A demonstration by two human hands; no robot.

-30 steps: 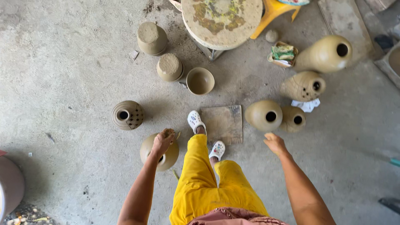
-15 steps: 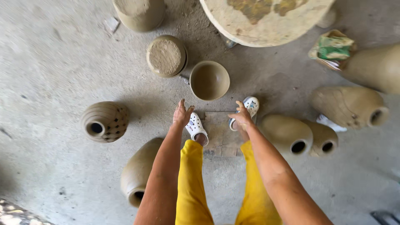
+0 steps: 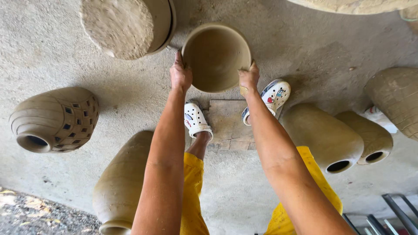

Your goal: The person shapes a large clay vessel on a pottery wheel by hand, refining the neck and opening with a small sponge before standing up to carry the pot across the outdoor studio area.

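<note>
On the concrete floor, ahead of both feet, an open clay bowl was gripped at opposite sides of its rim: left hand clasped on the left edge, right hand on the right. An upturned pot was seen just beside the bowl, upper left. A pierced vase lay well apart at left. Two vases lay close at right, behind the right shoe. A flat tile was noted between the shoes.
</note>
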